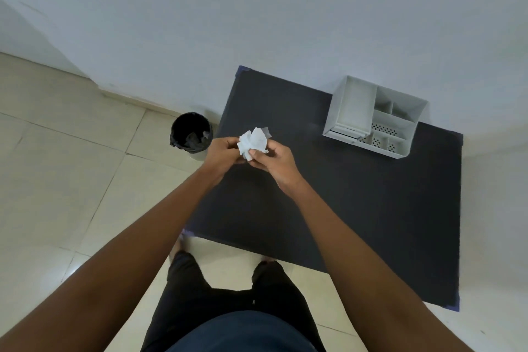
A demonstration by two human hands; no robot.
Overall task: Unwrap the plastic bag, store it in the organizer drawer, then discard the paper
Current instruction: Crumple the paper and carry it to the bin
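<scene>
Crumpled white paper (253,142), both hands pinching

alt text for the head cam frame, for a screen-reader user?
Both hands, left hand and right hand, hold a crumpled white paper bundle above a dark table. A white organizer stands at the table's far right; a black-lined bin stands on the floor left.

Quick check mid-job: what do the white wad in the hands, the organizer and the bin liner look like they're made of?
White wad: looks like thin matte paper, sharply creased and crumpled; any plastic bag inside is not visible. Organizer: probably light grey moulded plastic, smooth with thin walls and perforated compartment floors. Bin liner: likely black plastic film, slightly glossy and wrinkled over the rim.
</scene>
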